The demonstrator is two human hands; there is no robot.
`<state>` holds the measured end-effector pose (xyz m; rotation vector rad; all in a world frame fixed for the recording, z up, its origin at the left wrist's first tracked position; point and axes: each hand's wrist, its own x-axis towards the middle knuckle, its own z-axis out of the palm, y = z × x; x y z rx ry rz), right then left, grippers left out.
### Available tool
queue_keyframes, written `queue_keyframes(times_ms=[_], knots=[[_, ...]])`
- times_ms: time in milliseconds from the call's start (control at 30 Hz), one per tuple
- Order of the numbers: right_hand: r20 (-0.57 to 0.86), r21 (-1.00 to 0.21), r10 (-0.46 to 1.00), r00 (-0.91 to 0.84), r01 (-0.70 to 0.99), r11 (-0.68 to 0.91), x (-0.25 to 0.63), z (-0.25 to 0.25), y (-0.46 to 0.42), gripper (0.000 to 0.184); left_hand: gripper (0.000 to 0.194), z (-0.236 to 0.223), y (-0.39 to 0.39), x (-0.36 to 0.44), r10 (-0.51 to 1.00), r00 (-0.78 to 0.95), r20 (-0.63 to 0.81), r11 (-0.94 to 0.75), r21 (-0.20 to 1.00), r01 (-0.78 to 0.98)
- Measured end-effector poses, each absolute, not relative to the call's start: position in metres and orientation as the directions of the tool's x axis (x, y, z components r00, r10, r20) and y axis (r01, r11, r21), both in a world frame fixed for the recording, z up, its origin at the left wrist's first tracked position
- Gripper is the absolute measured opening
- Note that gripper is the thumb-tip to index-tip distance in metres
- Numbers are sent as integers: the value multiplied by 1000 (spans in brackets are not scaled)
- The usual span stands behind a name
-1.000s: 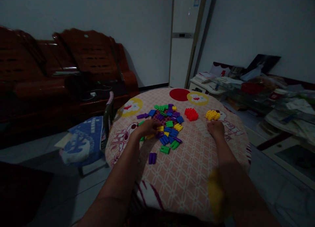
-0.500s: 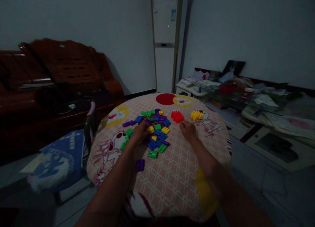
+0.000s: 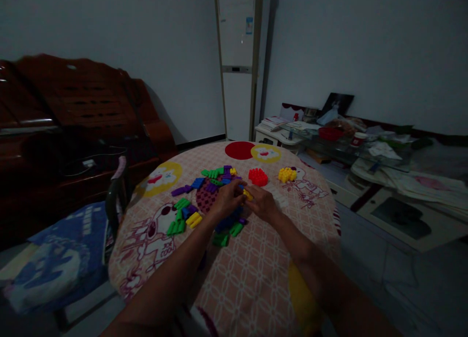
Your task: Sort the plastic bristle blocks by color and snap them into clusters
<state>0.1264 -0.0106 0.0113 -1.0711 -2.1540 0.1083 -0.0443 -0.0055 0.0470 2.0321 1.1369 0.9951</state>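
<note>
Over the heap of toy blocks, my left hand (image 3: pixel 229 200) and my right hand (image 3: pixel 262 203) meet with bent fingers. Between their fingertips shows a yellow toy block (image 3: pixel 247 194), which both hands appear to grip; whether it is one piece or more is partly hidden. Blue and green blocks (image 3: pixel 236 228) lie under and in front of the hands. Left of them is a loose yellow block (image 3: pixel 193 219) beside green blocks (image 3: pixel 176 227). Behind the hands sit more green blocks (image 3: pixel 212 173) and a purple block (image 3: pixel 178 191).
A red block cluster (image 3: pixel 258 177) and a yellow block cluster (image 3: pixel 287 174) stand on the patterned tablecloth (image 3: pixel 252 273), right of the heap. A chair with a blue cover (image 3: pixel 69 254) is at the left. A cluttered glass-topped stand (image 3: pixel 310 141) is at the right.
My left hand has moved right from the heap's left part, and my right hand has moved left to meet it. A yellow block now shows between them. The view has shifted slightly.
</note>
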Motion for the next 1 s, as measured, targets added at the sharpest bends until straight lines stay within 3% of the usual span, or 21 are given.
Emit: queue_keyframes(times_ms=[133, 300, 367, 633, 867, 1000], knots=[[561, -437, 798, -219, 740, 511, 154, 14, -3, 38, 45, 43, -7, -37, 845, 386, 371, -511, 774, 374], [493, -607, 771, 403, 795, -27, 217, 17, 16, 42, 38, 37, -9, -47, 873, 325, 362, -470, 801, 371], [457, -626, 718, 524, 763, -159, 238, 15, 23, 44, 35, 34, -8, -55, 892, 286, 349, -440, 811, 384], [381, -586, 702, 602, 744, -320, 260, 4, 50, 45, 35, 29, -4, -71, 923, 243, 298, -368, 867, 336], [402, -557, 718, 568, 774, -301, 266, -2, 55, 48, 32, 35, -6, -74, 923, 237, 303, -375, 846, 380], [396, -536, 736, 549, 789, -301, 266, -4, 54, 39, 32, 40, -6, -81, 930, 203, 306, -365, 837, 409]])
